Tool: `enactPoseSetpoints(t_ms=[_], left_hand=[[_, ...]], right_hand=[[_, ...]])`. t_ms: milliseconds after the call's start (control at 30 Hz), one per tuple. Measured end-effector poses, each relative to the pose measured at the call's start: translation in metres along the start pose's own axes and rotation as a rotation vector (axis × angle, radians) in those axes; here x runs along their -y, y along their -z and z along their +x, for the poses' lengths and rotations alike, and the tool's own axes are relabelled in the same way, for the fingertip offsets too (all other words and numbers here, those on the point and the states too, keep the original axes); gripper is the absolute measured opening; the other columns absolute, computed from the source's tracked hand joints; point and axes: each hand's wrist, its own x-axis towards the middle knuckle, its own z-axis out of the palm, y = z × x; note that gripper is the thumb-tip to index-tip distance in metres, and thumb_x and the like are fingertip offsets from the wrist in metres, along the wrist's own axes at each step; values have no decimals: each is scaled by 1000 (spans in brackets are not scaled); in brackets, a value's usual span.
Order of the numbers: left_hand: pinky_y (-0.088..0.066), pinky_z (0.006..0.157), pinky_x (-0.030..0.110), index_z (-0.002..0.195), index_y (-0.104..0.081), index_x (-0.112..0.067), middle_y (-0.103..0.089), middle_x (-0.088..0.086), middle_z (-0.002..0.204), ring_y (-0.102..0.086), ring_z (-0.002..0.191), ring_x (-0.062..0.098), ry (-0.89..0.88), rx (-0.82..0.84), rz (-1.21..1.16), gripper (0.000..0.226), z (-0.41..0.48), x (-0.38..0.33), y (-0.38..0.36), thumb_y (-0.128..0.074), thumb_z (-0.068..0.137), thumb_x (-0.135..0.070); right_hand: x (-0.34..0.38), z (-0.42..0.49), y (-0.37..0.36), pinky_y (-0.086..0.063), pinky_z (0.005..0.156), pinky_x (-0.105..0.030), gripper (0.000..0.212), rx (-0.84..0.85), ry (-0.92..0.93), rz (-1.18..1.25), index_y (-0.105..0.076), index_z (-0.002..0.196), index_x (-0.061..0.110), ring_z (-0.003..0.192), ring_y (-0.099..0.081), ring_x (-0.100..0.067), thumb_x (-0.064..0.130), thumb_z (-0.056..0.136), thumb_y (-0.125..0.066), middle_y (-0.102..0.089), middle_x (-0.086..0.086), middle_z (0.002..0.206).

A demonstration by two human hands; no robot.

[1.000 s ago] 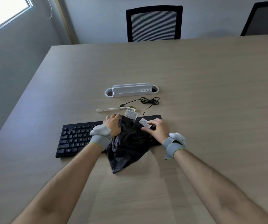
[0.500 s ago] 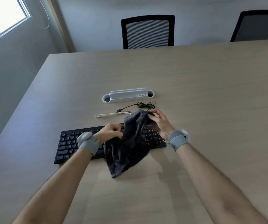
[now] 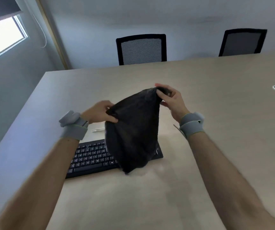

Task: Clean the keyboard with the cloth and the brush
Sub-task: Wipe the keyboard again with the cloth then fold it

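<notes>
Cloth now apparently off keyboard

Nothing here can be read. The keys of the black keyboard in front of me carry pale legends, but they are too blurred to make out a single letter. The dark cloth I am holding shows no label or print, and my grey wristbands show no brand mark.

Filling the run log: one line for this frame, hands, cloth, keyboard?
left hand: grips dark cloth | right hand: grips cloth top corner | cloth: hanging over black keyboard | wiping: not started
</notes>
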Motion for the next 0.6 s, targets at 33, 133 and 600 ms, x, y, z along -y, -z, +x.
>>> enactPoseSetpoints(t_ms=[33, 133, 600], left_hand=[[-41, 63, 9, 81, -61, -6, -50, 0, 73, -51, 80, 16, -48, -93, 6, 19, 1, -4, 7, -74, 70, 3], [-37, 66, 11, 56, -46, -8, -41, 7, 61, -41, 64, 10, -221, -307, 26, 29, 0, -15, 25, -65, 55, -29], [-34, 48, 12, 66, -57, -15, -47, -6, 54, -43, 48, 5, 219, 768, 517, 27, -55, 54, -48, -79, 69, -30]], right_hand=[[6, 3, 1, -54, 69, -14, 26, -28, 54, 6, -65, 92, 22, 72, -64, 3, -2, 89, -57, -70, 14, 75], [20, 9, 2, -53, 73, -15, 26, -81, 133, 92, -71, 84, 20, 73, -67, 0, -5, 81, -65, -73, 13, 70], [-74, -33, 18, -59, 65, -18, 84, 829, -832, -295, -67, 90, 7, 69, -73, -8, 34, 15, -96, -76, 1, 73]])
